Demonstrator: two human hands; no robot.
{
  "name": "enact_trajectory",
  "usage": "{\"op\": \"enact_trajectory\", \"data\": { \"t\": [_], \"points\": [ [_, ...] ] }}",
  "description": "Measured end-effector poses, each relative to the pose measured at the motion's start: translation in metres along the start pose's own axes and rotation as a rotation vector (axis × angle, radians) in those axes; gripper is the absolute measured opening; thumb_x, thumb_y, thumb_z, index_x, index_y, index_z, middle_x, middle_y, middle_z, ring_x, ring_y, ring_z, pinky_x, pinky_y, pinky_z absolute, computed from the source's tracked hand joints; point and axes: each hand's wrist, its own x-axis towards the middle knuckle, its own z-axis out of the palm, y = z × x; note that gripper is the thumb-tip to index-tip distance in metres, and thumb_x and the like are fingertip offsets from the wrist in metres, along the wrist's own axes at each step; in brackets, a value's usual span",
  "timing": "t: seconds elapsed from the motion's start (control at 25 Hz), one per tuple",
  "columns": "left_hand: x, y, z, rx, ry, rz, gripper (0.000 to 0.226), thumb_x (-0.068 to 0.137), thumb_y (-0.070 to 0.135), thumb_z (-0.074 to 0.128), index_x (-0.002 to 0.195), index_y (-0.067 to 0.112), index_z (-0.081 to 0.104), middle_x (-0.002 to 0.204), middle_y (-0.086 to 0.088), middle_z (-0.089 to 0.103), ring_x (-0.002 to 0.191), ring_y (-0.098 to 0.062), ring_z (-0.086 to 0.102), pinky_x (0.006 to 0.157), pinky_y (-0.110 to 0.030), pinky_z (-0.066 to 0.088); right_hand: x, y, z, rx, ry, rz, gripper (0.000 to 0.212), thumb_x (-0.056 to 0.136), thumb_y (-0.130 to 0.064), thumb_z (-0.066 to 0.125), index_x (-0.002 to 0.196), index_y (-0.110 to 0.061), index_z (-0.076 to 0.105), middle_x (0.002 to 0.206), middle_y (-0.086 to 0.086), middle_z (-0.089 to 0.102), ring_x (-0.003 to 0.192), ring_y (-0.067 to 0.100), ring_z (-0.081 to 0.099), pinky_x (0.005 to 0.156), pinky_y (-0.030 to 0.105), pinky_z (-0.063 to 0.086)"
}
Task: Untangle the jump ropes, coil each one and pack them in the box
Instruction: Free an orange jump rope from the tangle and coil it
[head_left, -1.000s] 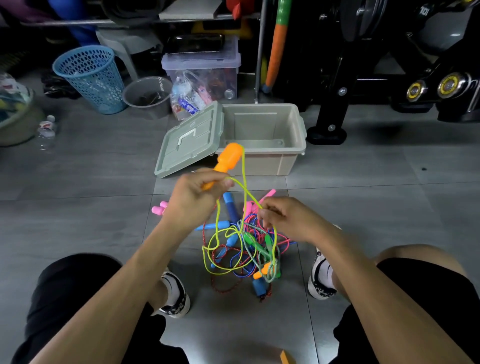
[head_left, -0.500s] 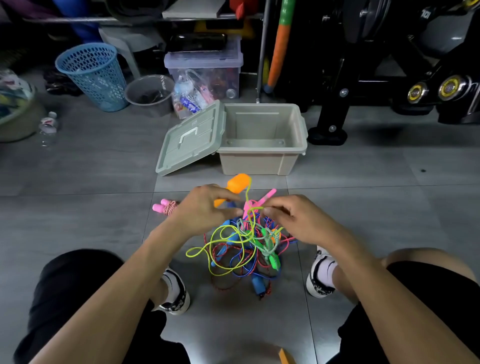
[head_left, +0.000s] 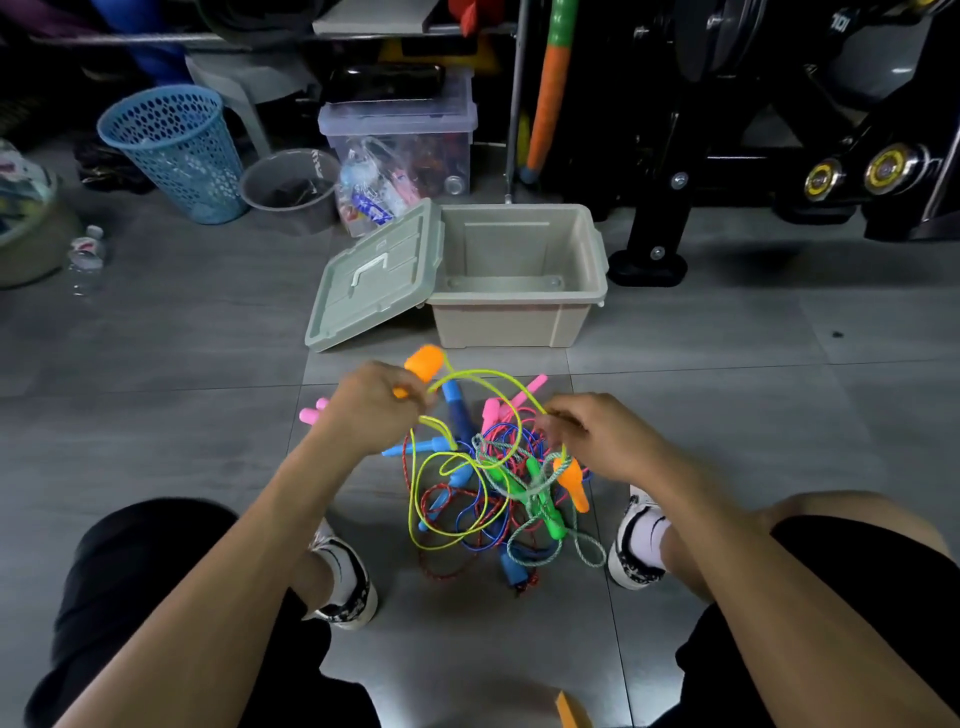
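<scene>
A tangle of jump ropes (head_left: 483, 493) lies on the grey floor between my feet: yellow, red, blue and pale green cords with blue, pink, green and orange handles. My left hand (head_left: 371, 402) grips an orange handle (head_left: 423, 364) of the yellow rope (head_left: 488, 379). That cord arcs over to my right hand (head_left: 597, 431), which pinches it above the pile. The second orange handle (head_left: 571, 480) hangs just below my right hand. The beige box (head_left: 519, 317) stands open behind the pile, nothing visible inside it.
The box's green lid (head_left: 374, 280) leans against its left side. Behind stand a clear storage bin (head_left: 400, 130), a grey bucket (head_left: 288, 182), a blue basket (head_left: 174, 150) and a black machine frame (head_left: 753, 130). A water bottle (head_left: 85, 257) lies at left. My shoes flank the pile.
My left hand came down with the orange handle from in front of the box to just above the pile. My right hand shifted right, drawing the yellow cord out into an arc between both hands.
</scene>
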Motion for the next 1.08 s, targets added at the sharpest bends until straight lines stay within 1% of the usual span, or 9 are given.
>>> {"op": "enact_trajectory", "data": {
  "t": [0.04,0.12,0.24,0.44,0.6,0.84,0.92,1.0,1.08],
  "points": [
    [0.0,-0.002,0.003,0.153,-0.084,-0.017,0.017,0.086,0.021,0.066,0.07,0.028,0.067,0.081,-0.002,0.063,0.084,-0.027,0.063,0.081,-0.033,0.049,0.0,-0.003,-0.002,0.008,0.035,-0.051,0.026,0.1,-0.027,0.051,0.077,-0.019,0.061,0.066,0.003,0.06,0.053,0.007,0.051,0.051,0.026,0.037],
    [-0.005,0.002,0.01,0.168,-0.132,0.089,0.008,0.082,0.031,0.073,0.09,0.028,0.073,0.092,0.005,0.062,0.095,-0.017,0.06,0.082,-0.023,0.042,-0.001,-0.011,-0.004,0.011,0.072,-0.141,0.024,0.1,-0.031,0.051,0.087,-0.016,0.064,0.065,0.007,0.059,0.057,0.017,0.051,0.055,0.03,0.039],
    [-0.013,0.016,0.021,-0.047,-0.059,0.358,0.018,0.08,0.034,0.076,0.097,0.031,0.076,0.086,0.013,0.061,0.079,0.001,0.056,0.071,-0.012,0.037,-0.001,-0.025,-0.003,0.023,0.067,-0.22,0.023,0.099,-0.031,0.053,0.086,-0.016,0.065,0.059,0.005,0.051,0.053,0.011,0.041,0.049,0.02,0.029],
    [-0.011,0.019,0.022,-0.097,0.246,0.434,0.006,0.079,0.027,0.078,0.082,0.024,0.074,0.08,0.01,0.062,0.069,-0.005,0.055,0.062,-0.014,0.037,-0.001,-0.032,-0.006,0.106,0.059,-0.198,0.02,0.099,-0.026,0.055,0.089,-0.014,0.067,0.067,0.013,0.059,0.061,0.026,0.052,0.056,0.036,0.039],
    [-0.009,0.016,0.016,-0.103,0.053,0.527,0.016,0.081,0.02,0.077,0.097,0.021,0.077,0.088,0.005,0.064,0.073,-0.004,0.058,0.069,-0.023,0.043,-0.002,-0.033,-0.006,0.147,0.007,-0.22,0.019,0.099,-0.026,0.055,0.089,-0.017,0.068,0.06,0.01,0.048,0.051,0.011,0.039,0.05,0.028,0.031],
    [-0.011,0.025,0.012,-0.373,0.192,0.446,0.012,0.085,0.007,0.07,0.083,0.018,0.073,0.08,-0.003,0.062,0.064,-0.002,0.052,0.061,-0.015,0.041,0.004,-0.018,0.001,0.199,0.022,-0.116,0.017,0.098,-0.025,0.056,0.084,-0.02,0.065,0.066,-0.001,0.061,0.054,0.006,0.044,0.054,0.026,0.035],
    [-0.013,0.024,0.005,-0.462,0.233,0.384,0.01,0.087,0.006,0.067,0.084,0.012,0.073,0.079,-0.001,0.06,0.058,-0.002,0.049,0.054,-0.023,0.046,0.006,-0.01,0.006,0.198,0.022,-0.047,0.016,0.098,-0.027,0.057,0.083,-0.025,0.063,0.064,-0.013,0.058,0.056,0.002,0.046,0.056,0.022,0.037],
    [-0.015,0.022,0.003,-0.483,0.236,0.337,0.008,0.088,0.006,0.066,0.086,0.007,0.073,0.072,0.008,0.057,0.054,-0.002,0.046,0.054,-0.035,0.046,0.008,-0.003,0.008,0.212,0.046,-0.024,0.009,0.096,-0.027,0.06,0.088,-0.028,0.063,0.08,-0.014,0.065,0.075,0.004,0.059,0.07,0.019,0.046],
    [-0.016,0.019,0.003,-0.465,0.219,0.281,0.008,0.089,0.008,0.066,0.084,0.009,0.072,0.057,0.013,0.053,0.046,-0.002,0.042,0.056,-0.037,0.045,0.009,0.0,0.01,0.18,0.047,-0.033,0.005,0.095,-0.023,0.062,0.095,-0.02,0.065,0.095,0.0,0.069,0.091,0.015,0.064,0.083,0.025,0.049]
  ]
}}
